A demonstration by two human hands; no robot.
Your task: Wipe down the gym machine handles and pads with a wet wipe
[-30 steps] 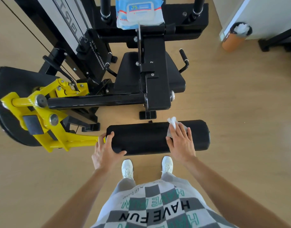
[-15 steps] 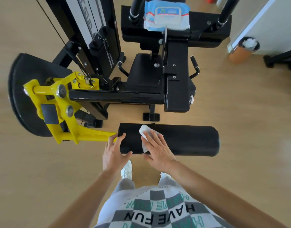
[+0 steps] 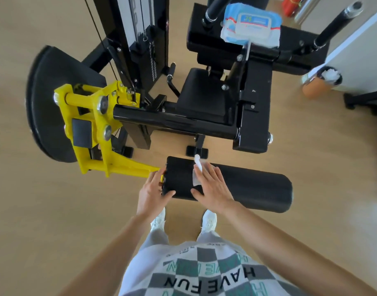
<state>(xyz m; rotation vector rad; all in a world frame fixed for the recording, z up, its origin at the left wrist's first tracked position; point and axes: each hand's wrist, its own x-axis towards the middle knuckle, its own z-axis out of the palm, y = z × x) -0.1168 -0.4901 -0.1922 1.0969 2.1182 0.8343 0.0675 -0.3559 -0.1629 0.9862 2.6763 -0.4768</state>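
Here my flat right grip [image 3: 213, 188] presses the limp wet wipe [image 3: 196, 168] on the seemingly firm roller pad [image 3: 258, 189], left grip [image 3: 150, 193] clasping its end.

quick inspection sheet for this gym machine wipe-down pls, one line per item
Surface: wooden floor; the machine stands on it.
Job's things: wet wipe lies on the black roller pad near its left end; wipes pack sits on the upper pad.
Clutter: nothing seen.
Grippers: left hand grips the roller pad's end; right hand presses the wet wipe flat, fingers straight.
Cables: steel cables run by the weight stack, apart from both hands.
Surroundings: orange bin holding white waste, by the wall; yellow lever arm beside the roller pad.
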